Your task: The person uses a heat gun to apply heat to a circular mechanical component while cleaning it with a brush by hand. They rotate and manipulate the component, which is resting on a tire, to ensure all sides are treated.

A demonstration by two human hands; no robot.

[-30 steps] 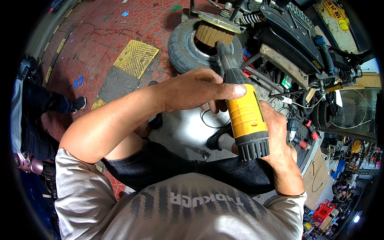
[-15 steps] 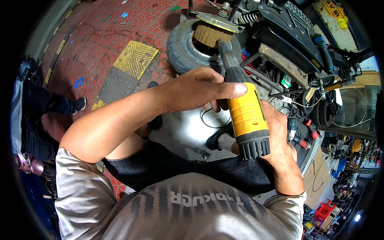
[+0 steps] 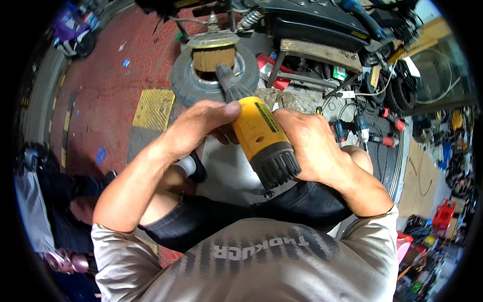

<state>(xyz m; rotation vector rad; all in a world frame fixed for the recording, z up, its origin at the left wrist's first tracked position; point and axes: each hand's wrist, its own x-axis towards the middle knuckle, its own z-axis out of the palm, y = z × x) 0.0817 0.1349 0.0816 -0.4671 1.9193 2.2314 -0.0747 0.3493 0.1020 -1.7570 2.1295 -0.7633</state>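
Power tool, yellow-and-black: between both hands | left hand: gripping its left side, thumb on top | right hand: closed against its right side, fingers hidden | ahead of left hand: wheel, tan block over its centre

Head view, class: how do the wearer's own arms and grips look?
Loose, short, pale grey sleeves leave both forearms bare. The left grip and right grip are ungloved hands; no watch or ring is visible.
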